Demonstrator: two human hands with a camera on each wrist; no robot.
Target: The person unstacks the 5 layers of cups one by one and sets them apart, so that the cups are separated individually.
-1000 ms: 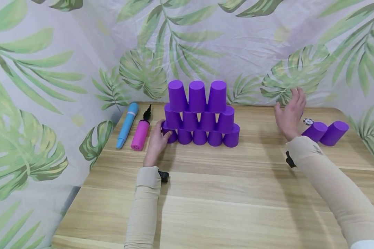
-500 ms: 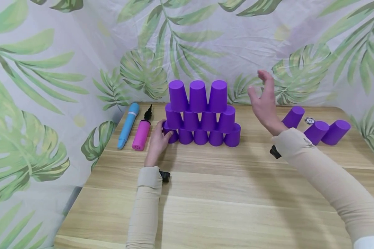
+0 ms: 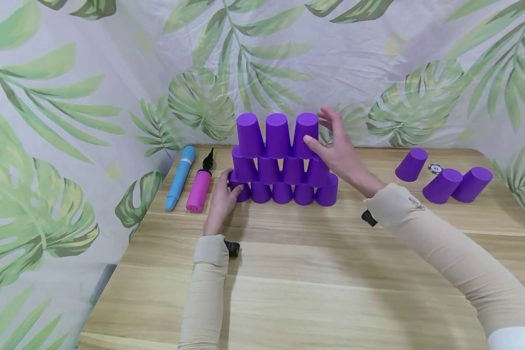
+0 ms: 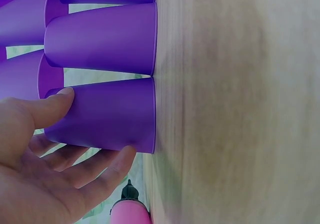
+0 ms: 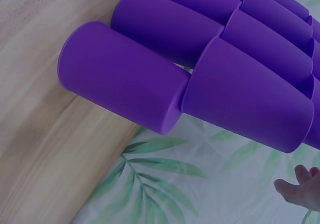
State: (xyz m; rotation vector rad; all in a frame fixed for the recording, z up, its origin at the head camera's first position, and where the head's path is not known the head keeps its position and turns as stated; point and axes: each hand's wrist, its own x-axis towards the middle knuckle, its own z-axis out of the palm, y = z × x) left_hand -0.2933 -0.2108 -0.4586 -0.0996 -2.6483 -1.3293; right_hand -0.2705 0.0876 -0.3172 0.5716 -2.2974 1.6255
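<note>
A pyramid of upside-down purple cups stands on the wooden table, with three cups in its top row and several in each of the two rows beneath. At its lower left, my left hand (image 3: 220,203) holds the bottom corner cup (image 4: 107,116), thumb on the front and fingers along the outer side. My right hand (image 3: 340,154) is raised beside the right cup of the top row (image 3: 306,129), fingers spread. Its thumb overlaps that cup in the head view. In the right wrist view, only the fingertips (image 5: 290,189) show, beyond the second-row end cup (image 5: 247,93).
Three more upturned purple cups stand at the right: one farther back (image 3: 411,165) and two side by side (image 3: 443,186). Near them lies a poker chip (image 3: 435,168). To the left lie a pink hand pump (image 3: 199,191) and a blue tube-shaped object (image 3: 181,177). Leaf-patterned cloth hangs behind.
My right hand has let go of a cup at the right and swung left to the pyramid's top row. My left hand stays at the bottom left cup.
</note>
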